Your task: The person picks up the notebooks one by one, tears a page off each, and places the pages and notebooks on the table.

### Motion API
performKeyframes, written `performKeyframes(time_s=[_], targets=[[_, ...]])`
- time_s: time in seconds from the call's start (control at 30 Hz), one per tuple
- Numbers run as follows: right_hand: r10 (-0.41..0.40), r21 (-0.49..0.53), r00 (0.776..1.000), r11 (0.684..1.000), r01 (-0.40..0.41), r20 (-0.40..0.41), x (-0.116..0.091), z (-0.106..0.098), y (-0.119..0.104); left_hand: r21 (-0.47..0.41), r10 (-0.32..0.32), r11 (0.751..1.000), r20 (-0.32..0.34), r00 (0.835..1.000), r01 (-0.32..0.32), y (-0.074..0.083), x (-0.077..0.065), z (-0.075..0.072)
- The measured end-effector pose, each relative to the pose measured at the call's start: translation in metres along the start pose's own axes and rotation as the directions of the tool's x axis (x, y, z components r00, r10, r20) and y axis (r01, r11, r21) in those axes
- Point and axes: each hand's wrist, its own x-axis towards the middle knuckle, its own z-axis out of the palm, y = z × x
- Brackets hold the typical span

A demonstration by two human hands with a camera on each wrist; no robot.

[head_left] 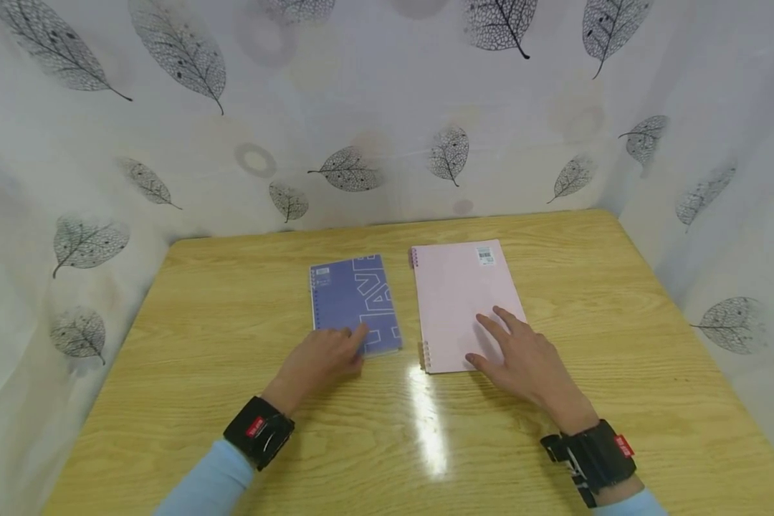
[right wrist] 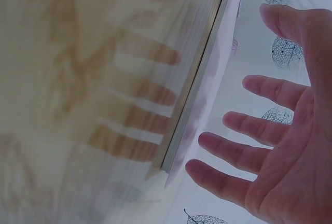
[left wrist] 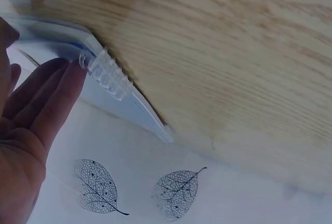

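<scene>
A blue spiral notebook point(head_left: 345, 294) with white outlined lettering lies on the wooden table, its coil along the left side. My left hand point(head_left: 325, 355) is at its near end, index finger over the cover. In the left wrist view, the loosely extended fingers point(left wrist: 57, 97) reach right up to the clear plastic coil point(left wrist: 109, 73). To the right lies a larger pink spiral notebook point(head_left: 454, 301) with a white label in its upper right corner. Above its lower right part, my right hand point(head_left: 522, 355) has its fingers spread. The right wrist view shows those fingers apart from the pink cover.
The wooden table point(head_left: 232, 308) has a glossy top that reflects light. White curtains point(head_left: 387, 93) printed with dark leaf skeletons hang behind it and along both sides. A strip of bare table separates the two notebooks.
</scene>
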Motion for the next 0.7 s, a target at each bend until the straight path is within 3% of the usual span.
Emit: performKeyframes(time_s=[0.23,0.37,0.57,0.7], targets=[[-0.004,-0.001,1.000,1.000,0.004,-0.002,0.002,-0.001,0.000,0.107,0.041,0.993,0.004,0.999,-0.041,0.000,0.000,0.001],[-0.015,0.006,1.000,1.000,0.015,-0.009,0.002,-0.001,0.000,0.111,0.038,0.993,-0.060,0.997,-0.031,-0.001,-0.007,-0.001],[-0.052,0.044,0.999,0.998,0.052,0.004,0.004,-0.002,-0.006,-0.067,0.024,0.997,-0.207,0.978,-0.039,0.002,-0.015,-0.002],[-0.131,0.054,0.991,0.990,0.132,-0.023,0.008,0.000,-0.016,-0.230,-0.019,0.972,-0.265,0.964,-0.044,0.009,-0.016,0.001]])
